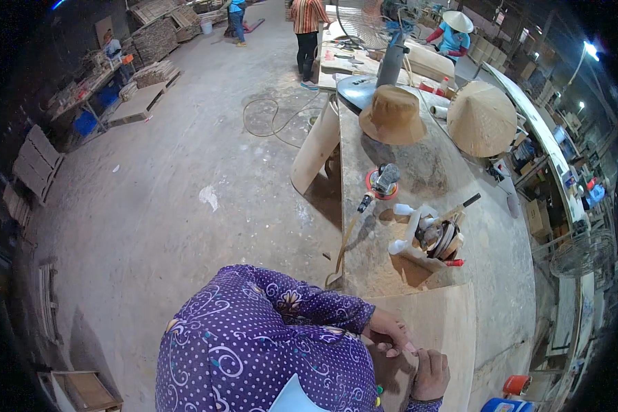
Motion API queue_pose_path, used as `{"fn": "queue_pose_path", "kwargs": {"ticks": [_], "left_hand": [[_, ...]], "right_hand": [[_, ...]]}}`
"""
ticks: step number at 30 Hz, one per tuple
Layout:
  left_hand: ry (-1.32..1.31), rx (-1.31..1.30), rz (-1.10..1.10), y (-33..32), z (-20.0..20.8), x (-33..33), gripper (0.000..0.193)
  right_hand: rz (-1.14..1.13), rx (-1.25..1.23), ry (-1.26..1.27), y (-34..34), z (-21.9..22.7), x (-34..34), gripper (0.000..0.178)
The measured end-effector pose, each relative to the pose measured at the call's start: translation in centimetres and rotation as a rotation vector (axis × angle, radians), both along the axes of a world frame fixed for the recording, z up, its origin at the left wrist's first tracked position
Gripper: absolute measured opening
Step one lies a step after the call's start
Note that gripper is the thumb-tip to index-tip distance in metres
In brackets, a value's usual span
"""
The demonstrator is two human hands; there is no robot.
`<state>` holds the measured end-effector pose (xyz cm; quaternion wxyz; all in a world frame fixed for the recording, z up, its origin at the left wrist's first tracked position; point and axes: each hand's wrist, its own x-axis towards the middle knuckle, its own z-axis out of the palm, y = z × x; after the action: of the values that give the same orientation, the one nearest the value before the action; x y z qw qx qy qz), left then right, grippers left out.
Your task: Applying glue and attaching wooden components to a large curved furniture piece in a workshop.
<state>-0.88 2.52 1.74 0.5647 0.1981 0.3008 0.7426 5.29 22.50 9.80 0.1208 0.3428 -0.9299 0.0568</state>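
Head: L hand (389, 332) nr curled R hand (430, 374).

Seeing pale wood on the flat panel (456, 326), matt, looks smooth. Reads as rough, dusty and dull grey across the benchtop (505, 257). Have soft printed cloth on the purple shirt (244, 343), matt brown cloth on the bucket hat (393, 113), woven straw look on the conical hat (482, 118). Getting a glossy sheen off the dark fan base (356, 90), metal look on the sander (388, 176). Would call the floor (178, 178) matt concrete, stained. Can't tell metal from plastic on the fan base.
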Motion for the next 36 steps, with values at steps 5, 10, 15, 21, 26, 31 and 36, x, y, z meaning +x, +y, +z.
{"fn": "queue_pose_path", "kwargs": {"ticks": [5, 10, 15, 21, 26, 31, 36], "left_hand": [[-0.002, -0.145, -0.02, -0.1, 0.7, -0.1, 0.038], [-0.056, -0.146, -0.092, -0.5, 1.7, -0.5, 0.044], [0.091, -0.263, -0.214, 0.5, 2.9, 0.0, 0.047], [0.131, -0.177, -0.304, 3.3, 5.4, 2.0, 0.047], [0.828, -0.247, -0.066, 3.1, 7.7, 0.1, 0.031], [0.929, -0.343, 0.374, 3.2, 9.4, -4.7, 0.026], [1.269, -0.442, 0.915, -0.2, 5.6, -10.8, 0.032]], "right_hand": [[0.013, 0.032, 0.004, 0.3, 0.1, -0.4, 0.029], [0.008, -0.017, 0.071, 1.0, -1.1, 0.1, 0.023], [-0.093, -0.038, 0.067, 1.1, -1.3, 3.0, 0.02], [-0.254, -0.138, 0.296, 2.5, 0.9, 7.8, 0.016], [-0.591, 0.039, 0.232, 6.5, 1.3, 10.9, 0.02], [-1.126, 0.104, 0.37, 20.4, -0.8, 19.6, 0.015], [-1.712, 0.028, 0.076, 36.2, -4.8, 33.1, 0.021]]}}
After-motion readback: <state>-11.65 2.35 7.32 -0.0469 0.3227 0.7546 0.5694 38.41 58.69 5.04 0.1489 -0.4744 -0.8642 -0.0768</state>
